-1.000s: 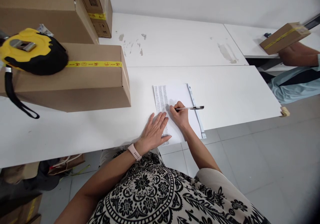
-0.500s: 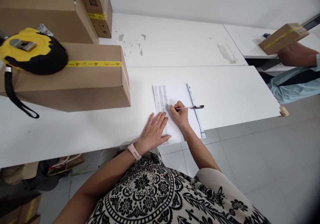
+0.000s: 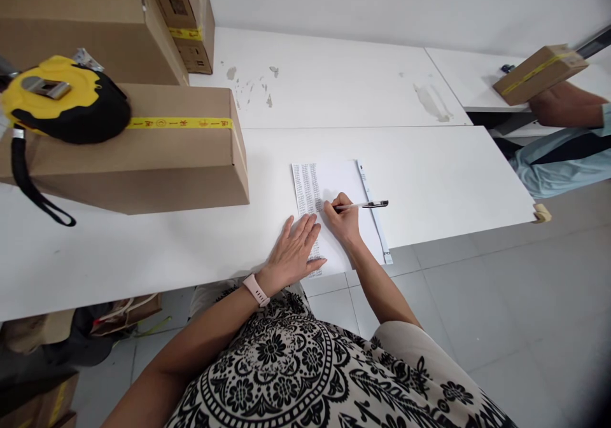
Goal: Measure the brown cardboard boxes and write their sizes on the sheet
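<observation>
A sheet of paper (image 3: 337,177) with columns of small handwriting on its left part lies at the front edge of the white table (image 3: 429,167). My left hand (image 3: 296,250) rests flat on the written columns, fingers stretched out. In my right hand (image 3: 344,221) is a pen (image 3: 363,205), its clear barrel pointing right; the tip is hidden by my fingers at the paper. A pale blue printed strip (image 3: 375,212) runs along the sheet's right side. The near edge of the paper reaches slightly past the table edge.
A yellow and black tape measure (image 3: 67,100) sits on a taped cardboard box (image 3: 186,154) at the left. Larger boxes (image 3: 90,34) stand behind it. At the far right, another person's hand (image 3: 563,103) is beside a small taped box (image 3: 537,75).
Almost nothing differs. Both hands and the paper hold their places, with my right hand still on the pen; the view has shifted very slightly.
</observation>
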The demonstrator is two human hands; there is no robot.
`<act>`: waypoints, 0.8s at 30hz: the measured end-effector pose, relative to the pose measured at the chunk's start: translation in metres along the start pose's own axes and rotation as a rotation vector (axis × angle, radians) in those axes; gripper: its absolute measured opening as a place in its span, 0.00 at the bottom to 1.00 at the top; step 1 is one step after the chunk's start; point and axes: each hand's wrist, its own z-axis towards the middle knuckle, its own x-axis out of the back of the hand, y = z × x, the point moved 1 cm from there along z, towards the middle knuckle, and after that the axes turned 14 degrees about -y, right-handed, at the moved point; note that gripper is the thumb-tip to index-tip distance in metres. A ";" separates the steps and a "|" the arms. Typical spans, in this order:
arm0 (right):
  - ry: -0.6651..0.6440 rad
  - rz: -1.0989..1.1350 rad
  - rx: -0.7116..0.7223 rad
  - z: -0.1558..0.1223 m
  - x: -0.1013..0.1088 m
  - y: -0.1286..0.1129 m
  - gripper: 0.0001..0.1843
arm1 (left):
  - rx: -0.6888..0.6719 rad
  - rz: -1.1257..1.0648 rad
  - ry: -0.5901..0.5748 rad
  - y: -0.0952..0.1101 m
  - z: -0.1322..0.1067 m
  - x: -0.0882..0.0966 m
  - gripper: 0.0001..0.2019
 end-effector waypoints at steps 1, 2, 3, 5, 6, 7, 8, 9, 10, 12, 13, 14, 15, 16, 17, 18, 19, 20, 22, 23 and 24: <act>-0.001 -0.002 -0.001 0.000 0.000 0.000 0.18 | 0.000 0.002 -0.002 0.000 0.000 0.000 0.39; -0.001 -0.003 -0.005 0.000 0.000 0.000 0.18 | 0.001 0.003 -0.004 0.000 0.000 0.001 0.39; 0.002 -0.002 -0.012 0.000 0.000 0.000 0.18 | 0.001 0.005 -0.006 0.000 0.000 0.001 0.39; 0.007 0.002 -0.022 0.000 0.000 0.001 0.18 | 0.002 0.004 -0.006 0.000 0.000 0.001 0.39; 0.008 0.004 -0.022 0.000 0.000 0.001 0.18 | 0.004 0.004 -0.006 0.000 0.000 0.001 0.39; 0.006 0.006 -0.019 0.000 0.000 0.001 0.18 | 0.005 0.003 -0.006 0.000 0.000 0.001 0.39; 0.003 0.007 -0.014 0.000 0.000 0.001 0.18 | 0.006 0.002 -0.007 0.000 0.000 0.001 0.39; 0.001 0.007 -0.009 0.000 0.000 0.001 0.18 | 0.006 0.001 -0.009 0.000 0.000 0.001 0.39; 0.001 0.009 -0.006 0.000 0.000 0.001 0.18 | 0.005 0.001 -0.011 0.000 0.000 0.000 0.39; 0.000 0.011 -0.008 0.000 0.001 0.001 0.18 | 0.004 0.000 -0.011 0.001 0.000 0.000 0.39; -0.001 0.011 -0.011 0.000 0.001 0.001 0.18 | 0.003 -0.002 -0.009 0.001 0.000 0.000 0.39; -0.001 0.011 -0.015 0.000 0.001 0.001 0.18 | 0.002 -0.006 -0.005 0.000 0.000 0.000 0.39; 0.000 0.009 -0.019 0.000 0.000 0.001 0.18 | 0.000 -0.013 -0.001 0.000 0.000 0.000 0.39; 0.001 0.004 -0.020 0.000 0.000 0.001 0.18 | -0.002 -0.023 0.004 -0.001 0.000 0.000 0.39; 0.005 -0.003 -0.020 0.000 0.000 0.001 0.18 | -0.005 -0.036 0.008 -0.001 0.000 0.000 0.38; 0.014 -0.009 -0.017 0.001 0.000 0.001 0.19 | -0.009 -0.050 0.012 -0.002 0.001 0.000 0.38; 0.030 -0.014 -0.014 0.001 0.000 0.001 0.19 | -0.014 -0.065 0.017 -0.002 0.001 0.000 0.38; 0.053 -0.018 -0.013 0.002 0.000 0.001 0.19 | -0.020 -0.080 0.022 -0.002 0.001 -0.001 0.37; 0.101 -0.027 -0.011 0.003 0.002 0.003 0.17 | -0.026 -0.114 0.045 0.000 0.001 0.000 0.37; 0.117 -0.045 -0.008 0.003 0.003 0.004 0.15 | -0.023 -0.135 0.069 0.002 -0.001 0.001 0.36; 0.119 -0.080 0.000 0.003 0.004 0.005 0.12 | -0.016 -0.157 0.105 0.003 -0.003 0.003 0.35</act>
